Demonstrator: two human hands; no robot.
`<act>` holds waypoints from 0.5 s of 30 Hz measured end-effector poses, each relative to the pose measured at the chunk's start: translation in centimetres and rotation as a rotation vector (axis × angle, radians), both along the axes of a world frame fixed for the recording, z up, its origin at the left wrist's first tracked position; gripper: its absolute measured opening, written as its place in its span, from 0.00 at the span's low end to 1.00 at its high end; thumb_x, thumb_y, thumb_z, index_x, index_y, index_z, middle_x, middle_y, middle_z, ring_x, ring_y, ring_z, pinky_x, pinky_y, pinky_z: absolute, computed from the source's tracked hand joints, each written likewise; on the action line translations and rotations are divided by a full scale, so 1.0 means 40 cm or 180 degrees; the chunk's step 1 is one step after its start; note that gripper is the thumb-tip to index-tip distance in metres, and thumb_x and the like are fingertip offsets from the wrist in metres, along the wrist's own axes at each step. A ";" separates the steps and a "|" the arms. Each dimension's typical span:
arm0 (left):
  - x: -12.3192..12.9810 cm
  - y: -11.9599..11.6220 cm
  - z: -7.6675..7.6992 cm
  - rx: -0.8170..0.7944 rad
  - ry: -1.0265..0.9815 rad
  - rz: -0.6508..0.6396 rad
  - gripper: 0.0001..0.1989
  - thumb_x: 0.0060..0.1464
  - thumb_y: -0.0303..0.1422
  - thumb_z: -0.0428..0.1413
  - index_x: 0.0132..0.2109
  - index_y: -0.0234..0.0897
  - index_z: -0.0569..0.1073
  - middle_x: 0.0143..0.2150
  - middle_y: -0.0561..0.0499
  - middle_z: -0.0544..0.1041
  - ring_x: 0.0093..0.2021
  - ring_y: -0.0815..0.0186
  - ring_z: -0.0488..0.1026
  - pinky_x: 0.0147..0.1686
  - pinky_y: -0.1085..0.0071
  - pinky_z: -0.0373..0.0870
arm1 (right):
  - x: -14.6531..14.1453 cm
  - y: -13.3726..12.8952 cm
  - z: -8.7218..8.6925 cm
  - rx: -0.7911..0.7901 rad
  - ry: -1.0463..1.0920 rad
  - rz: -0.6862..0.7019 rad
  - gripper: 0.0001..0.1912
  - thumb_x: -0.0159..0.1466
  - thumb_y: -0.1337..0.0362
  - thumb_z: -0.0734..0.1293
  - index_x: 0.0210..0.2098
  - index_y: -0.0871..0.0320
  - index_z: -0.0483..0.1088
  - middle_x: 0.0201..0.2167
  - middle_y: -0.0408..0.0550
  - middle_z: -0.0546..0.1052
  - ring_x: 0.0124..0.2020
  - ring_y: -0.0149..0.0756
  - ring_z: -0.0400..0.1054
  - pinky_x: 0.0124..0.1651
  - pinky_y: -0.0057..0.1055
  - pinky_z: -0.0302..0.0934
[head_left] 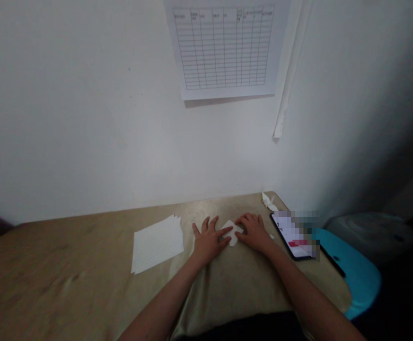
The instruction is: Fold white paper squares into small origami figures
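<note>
Folded paper (231, 229) on the table (92, 251), against left hand (208, 242) and right hand (255, 231), both seemingly unclosed.

No word or number can be read. At the top centre of the frame, the sheet (228, 49) on the wall (85, 118) bears a printed table (226, 52); its header row (224, 15) holds small dark lettering, too blurred to make out. At the lower right, the phone (293, 237) shows a lit screen with a red patch (293, 243), its contents partly pixelated and illegible
</note>
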State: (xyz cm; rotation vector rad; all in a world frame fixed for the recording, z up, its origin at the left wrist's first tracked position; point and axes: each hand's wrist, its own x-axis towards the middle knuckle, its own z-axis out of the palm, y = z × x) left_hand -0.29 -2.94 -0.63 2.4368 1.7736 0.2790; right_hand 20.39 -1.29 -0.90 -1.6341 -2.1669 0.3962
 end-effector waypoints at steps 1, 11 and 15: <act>-0.001 0.001 -0.001 0.0015 -0.0004 -0.0012 0.21 0.59 0.55 0.50 0.60 0.74 0.65 0.73 0.55 0.54 0.72 0.43 0.45 0.61 0.25 0.30 | -0.001 0.002 -0.001 0.0018 -0.0011 -0.0021 0.16 0.61 0.57 0.67 0.48 0.51 0.71 0.50 0.49 0.71 0.59 0.47 0.58 0.67 0.55 0.33; 0.003 0.002 0.003 -0.0047 0.0010 0.0002 0.21 0.59 0.55 0.51 0.60 0.74 0.65 0.73 0.56 0.54 0.72 0.42 0.44 0.61 0.25 0.31 | -0.008 0.031 -0.009 0.0198 -0.0200 -0.0162 0.09 0.65 0.63 0.63 0.43 0.50 0.73 0.47 0.46 0.73 0.55 0.45 0.60 0.63 0.50 0.42; 0.004 0.001 0.006 -0.0069 -0.0015 0.0010 0.21 0.59 0.54 0.51 0.60 0.73 0.65 0.73 0.55 0.54 0.72 0.42 0.44 0.61 0.25 0.31 | -0.011 0.031 -0.006 0.0274 -0.0237 -0.0172 0.09 0.66 0.63 0.62 0.42 0.50 0.74 0.47 0.47 0.74 0.54 0.45 0.61 0.63 0.51 0.41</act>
